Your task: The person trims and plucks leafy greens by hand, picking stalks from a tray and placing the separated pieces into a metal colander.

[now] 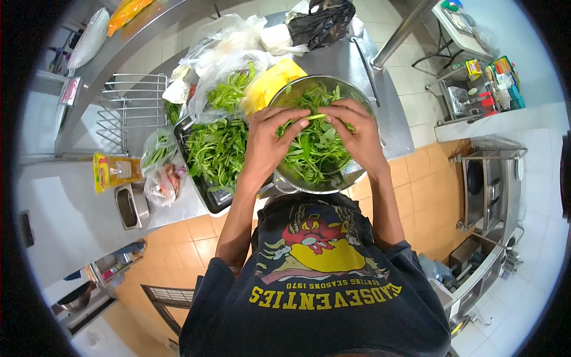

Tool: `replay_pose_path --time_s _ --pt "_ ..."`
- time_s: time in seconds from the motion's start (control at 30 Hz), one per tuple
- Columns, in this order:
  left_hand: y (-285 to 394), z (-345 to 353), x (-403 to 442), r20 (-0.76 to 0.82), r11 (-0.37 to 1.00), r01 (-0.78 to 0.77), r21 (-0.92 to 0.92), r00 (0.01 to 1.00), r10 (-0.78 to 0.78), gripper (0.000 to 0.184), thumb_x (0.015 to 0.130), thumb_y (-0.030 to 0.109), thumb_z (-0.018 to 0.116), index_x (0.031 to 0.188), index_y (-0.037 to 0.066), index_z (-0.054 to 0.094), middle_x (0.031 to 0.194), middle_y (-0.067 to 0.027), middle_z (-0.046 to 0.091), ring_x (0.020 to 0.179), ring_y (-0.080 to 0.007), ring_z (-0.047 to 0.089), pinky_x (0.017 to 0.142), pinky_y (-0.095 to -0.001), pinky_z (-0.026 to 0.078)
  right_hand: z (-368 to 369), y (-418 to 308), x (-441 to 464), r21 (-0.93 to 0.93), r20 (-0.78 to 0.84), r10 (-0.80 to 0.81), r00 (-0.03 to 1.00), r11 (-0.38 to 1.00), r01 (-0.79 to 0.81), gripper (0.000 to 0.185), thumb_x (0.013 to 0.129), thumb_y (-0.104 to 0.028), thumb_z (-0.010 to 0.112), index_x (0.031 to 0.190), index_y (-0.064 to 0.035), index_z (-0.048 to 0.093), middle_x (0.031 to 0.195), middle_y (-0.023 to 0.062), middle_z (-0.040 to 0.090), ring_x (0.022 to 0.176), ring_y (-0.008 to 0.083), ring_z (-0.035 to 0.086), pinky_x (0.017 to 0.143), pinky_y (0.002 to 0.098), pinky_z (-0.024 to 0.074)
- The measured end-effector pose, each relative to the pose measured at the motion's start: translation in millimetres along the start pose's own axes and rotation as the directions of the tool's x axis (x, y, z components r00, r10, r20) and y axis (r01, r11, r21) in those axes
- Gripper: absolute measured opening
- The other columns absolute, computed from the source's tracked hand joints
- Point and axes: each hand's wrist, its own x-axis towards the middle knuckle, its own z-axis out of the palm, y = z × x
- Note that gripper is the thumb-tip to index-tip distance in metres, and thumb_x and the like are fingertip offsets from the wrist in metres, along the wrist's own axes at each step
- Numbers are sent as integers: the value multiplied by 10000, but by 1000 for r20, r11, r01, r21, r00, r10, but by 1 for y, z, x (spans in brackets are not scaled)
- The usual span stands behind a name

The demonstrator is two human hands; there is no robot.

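Observation:
Both hands meet above a round metal colander (355, 178) that holds loose leafy greens (312, 156). Pinched between the fingers of my left hand (275, 128) and my right hand (355, 127) is a light green stem (315, 117), held level. Left of the colander, a dark tray (205, 196) carries a heap of long-stemmed greens (217, 149). More greens (231, 89) lie in an open clear plastic bag (205, 101) behind the tray. A yellow board or sheet (267, 86) sits between that bag and the colander.
A black plastic bag (324, 24) lies at the back of the steel table (395, 128). To the left are a wire rack (131, 110), a yellow packet (116, 171), a small bag with reddish contents (165, 183) and a steel container (131, 206). A metal post (401, 35) rises at the back right.

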Motion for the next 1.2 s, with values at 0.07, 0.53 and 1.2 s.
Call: replay_pose_path --time_s 0.07,0.53,1.2 --pt "-1 6 3 -55 998 12 -54 998 -15 150 884 160 719 1008 83 756 943 -90 729 880 -241 652 844 -355 466 -3 -2 -1 28 -10 34 999 999 -34 227 871 -23 690 1096 -34 714 946 102 666 954 249 625 854 344 478" --pt "3 8 8 7 998 -37 -41 999 37 162 870 176 744 1001 81 747 922 -77 721 854 -235 644 830 -355 460 -9 11 1 63 -7 12 1000 998 -11 133 861 -156 727 960 -67 727 866 87 645 886 268 562 836 373 421" --pt "0 18 12 -92 978 -153 139 982 167 128 752 150 787 864 133 728 849 -11 687 848 -226 600 809 -370 399 -2 2 5 -33 2 -102 995 994 102 107 819 -90 714 916 -79 672 856 75 611 900 262 548 955 405 364"
